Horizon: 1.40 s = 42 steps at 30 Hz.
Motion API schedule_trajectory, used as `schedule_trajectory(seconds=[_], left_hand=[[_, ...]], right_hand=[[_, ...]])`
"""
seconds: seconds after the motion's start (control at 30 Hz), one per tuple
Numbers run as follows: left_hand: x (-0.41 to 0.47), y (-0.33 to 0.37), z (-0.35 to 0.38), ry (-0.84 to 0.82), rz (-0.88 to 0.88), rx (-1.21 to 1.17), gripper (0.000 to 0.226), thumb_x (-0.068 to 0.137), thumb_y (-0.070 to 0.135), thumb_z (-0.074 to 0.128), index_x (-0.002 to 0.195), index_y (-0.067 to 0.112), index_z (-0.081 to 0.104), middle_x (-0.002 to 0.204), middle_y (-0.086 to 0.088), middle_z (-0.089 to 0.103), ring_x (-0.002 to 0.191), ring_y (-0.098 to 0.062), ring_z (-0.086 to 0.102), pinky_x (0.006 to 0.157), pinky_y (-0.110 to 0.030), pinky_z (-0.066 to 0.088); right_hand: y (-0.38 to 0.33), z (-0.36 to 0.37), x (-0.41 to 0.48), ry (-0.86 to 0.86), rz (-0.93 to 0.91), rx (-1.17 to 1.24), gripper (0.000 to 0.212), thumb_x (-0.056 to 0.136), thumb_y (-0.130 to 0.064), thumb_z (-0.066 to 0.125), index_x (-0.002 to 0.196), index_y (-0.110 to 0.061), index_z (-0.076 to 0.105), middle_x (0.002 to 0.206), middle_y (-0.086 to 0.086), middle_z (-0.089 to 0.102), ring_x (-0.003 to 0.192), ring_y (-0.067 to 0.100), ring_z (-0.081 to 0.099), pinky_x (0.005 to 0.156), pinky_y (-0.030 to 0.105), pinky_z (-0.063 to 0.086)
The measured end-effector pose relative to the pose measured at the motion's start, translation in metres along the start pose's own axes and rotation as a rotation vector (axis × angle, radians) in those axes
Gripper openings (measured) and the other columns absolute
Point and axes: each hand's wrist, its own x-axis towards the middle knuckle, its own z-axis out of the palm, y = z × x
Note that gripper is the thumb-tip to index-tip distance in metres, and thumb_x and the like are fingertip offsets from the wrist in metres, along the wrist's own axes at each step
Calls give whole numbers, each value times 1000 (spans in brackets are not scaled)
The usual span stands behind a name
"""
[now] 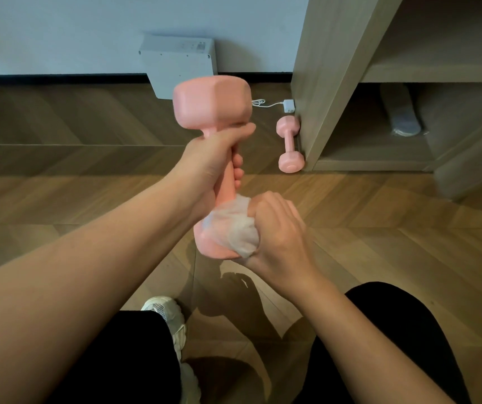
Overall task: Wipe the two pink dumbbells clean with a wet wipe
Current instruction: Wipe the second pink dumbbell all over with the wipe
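My left hand point(210, 167) grips the handle of a pink dumbbell point(212, 106), holding it up in the air with one head pointing away from me. My right hand point(277, 231) presses a crumpled white wet wipe point(234, 225) against the near head of that dumbbell. The wipe covers the right side of the near head. A second pink dumbbell point(289, 144) lies on the wooden floor beyond, right beside the foot of a shelf unit.
A wooden shelf unit point(330, 83) stands at the right, with grey footwear point(403, 118) in its bottom compartment. A white box point(181, 65) leans at the wall, and a white charger with cable point(288, 105) lies near it. My black trousers and a white shoe point(170, 319) are below.
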Motion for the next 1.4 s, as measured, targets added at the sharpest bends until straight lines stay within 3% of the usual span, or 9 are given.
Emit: schedule_trajectory(seconds=[0.27, 0.43, 0.53, 0.63, 0.77, 0.97, 1.13, 1.27, 1.4], left_hand=[[-16, 9, -4, -502, 22, -61, 31, 78, 17, 60, 54, 18, 40, 45, 0, 33, 39, -14, 31, 44, -24, 31], [-11, 5, -3, -205, 92, 109, 19, 85, 23, 71, 79, 14, 56, 60, -1, 52, 50, -15, 51, 51, -27, 47], [-9, 2, 0, -88, 47, 77, 30, 80, 30, 75, 67, 19, 52, 50, 1, 46, 43, -14, 43, 47, -22, 40], [-13, 4, 0, -152, 33, 2, 42, 81, 24, 71, 51, 21, 42, 42, 2, 35, 38, -14, 32, 43, -20, 31], [-17, 10, -3, -368, -3, -72, 36, 71, 23, 65, 47, 21, 38, 38, 5, 26, 35, -13, 25, 41, -19, 28], [-9, 3, 2, -171, -17, 34, 28, 84, 21, 68, 63, 18, 50, 51, 2, 47, 45, -13, 44, 45, -22, 43], [-7, -2, 5, 34, 86, 62, 21, 79, 18, 69, 64, 16, 54, 46, 3, 48, 40, -11, 43, 42, -20, 40], [-7, 1, 6, -142, 53, -96, 29, 79, 17, 63, 53, 19, 49, 46, 2, 43, 42, -13, 39, 41, -18, 36], [-5, -1, 10, -126, 52, -37, 21, 84, 18, 68, 69, 15, 53, 51, 1, 51, 45, -14, 47, 47, -23, 44]], right_hand=[[6, -6, 2, -181, 56, 214, 53, 60, -26, 90, 98, -3, 61, 101, 10, 64, 101, 24, 57, 79, 40, 48], [6, -7, 0, -36, 46, 53, 52, 52, -22, 93, 83, 2, 60, 83, 15, 59, 77, 33, 58, 64, 44, 47], [-3, -5, -1, -64, 36, 39, 50, 57, -27, 90, 85, 2, 60, 84, 15, 60, 78, 33, 60, 63, 45, 50], [-1, -11, 3, -186, 98, 153, 51, 61, -26, 89, 98, 0, 64, 99, 12, 65, 94, 29, 63, 74, 44, 51], [3, -20, 8, -295, 192, 370, 60, 58, -19, 94, 105, -3, 61, 108, 7, 64, 102, 6, 52, 80, 10, 40], [-5, -18, 2, -214, 217, 242, 62, 60, -35, 92, 93, 4, 57, 93, 14, 57, 86, 30, 56, 68, 48, 46], [-3, -18, 1, -200, 130, 157, 60, 62, -40, 89, 93, 2, 60, 93, 14, 60, 86, 30, 58, 66, 48, 48], [9, -27, 6, -302, 165, 315, 61, 64, -37, 89, 112, -13, 60, 114, -1, 63, 109, 12, 56, 81, 39, 53], [17, -24, 3, -274, 136, 165, 59, 63, -42, 88, 105, -12, 61, 104, 1, 63, 100, 19, 58, 81, 41, 48]])
